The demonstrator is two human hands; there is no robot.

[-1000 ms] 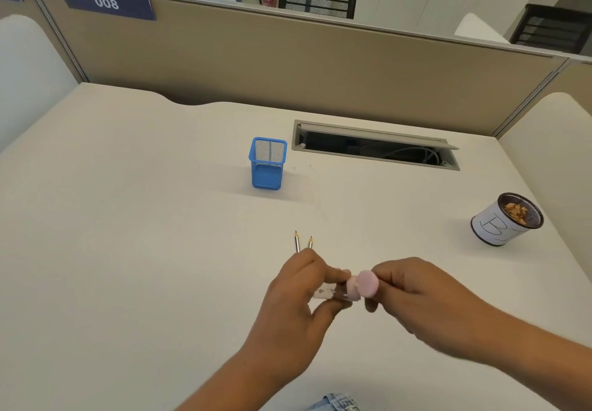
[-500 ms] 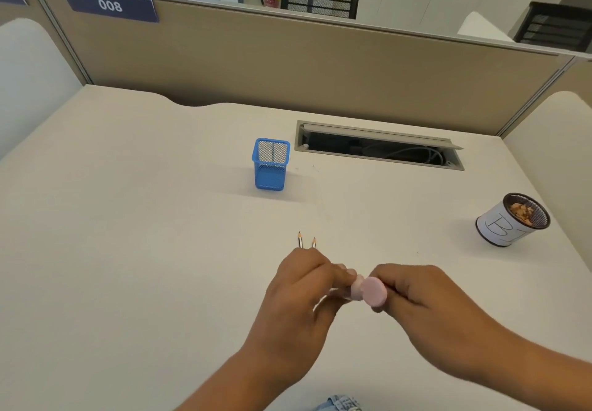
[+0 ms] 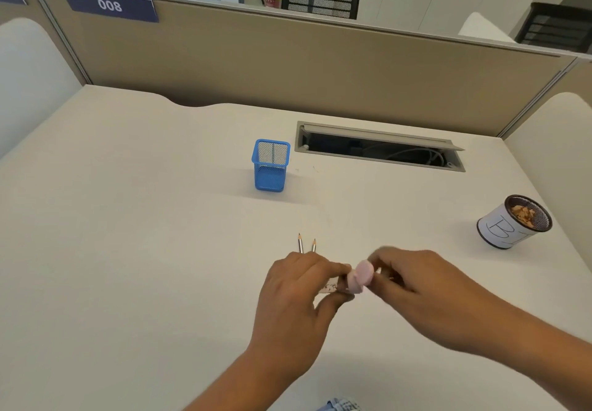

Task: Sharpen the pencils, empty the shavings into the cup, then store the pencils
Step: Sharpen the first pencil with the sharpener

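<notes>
**Head view.** The pink sharpener (image 3: 362,277) is held clear of the surface (image 3: 128,250), between both hands, on the person's side of it.

- **Left hand:** The left hand (image 3: 298,292) is closed in a pinch on a pale, speckled piece (image 3: 330,287) that projects from the sharpener's left side. Whether this is a pencil shaft or the sharpener's clear body cannot be told.
- **Right hand:** The right hand (image 3: 416,289) is closed on the pink end, and its fingertips are blurred.
- **Grip:** Opposed grips of this kind are judged to serve a twist, one part being steadied while the other is turned. The work is held in mid-air, so both wrists are left free.
- **Pencils:** Two pencils (image 3: 300,244) are laid side by side on the surface just beyond the left hand, points directed away. Their lower lengths are hidden by the knuckles, and both points appear sharpened. They are judged to be parked within reach until storage.
- **Holder:** The blue mesh holder (image 3: 270,167) is stood upright farther back, apart from the pencils. No pencil is seen rising from it.
- **Cup:** The cup (image 3: 499,231), marked with a letter, is placed well to the right, and shavings (image 3: 525,212) are seen within it.

Emptying and storing are judged not yet finished.
</notes>
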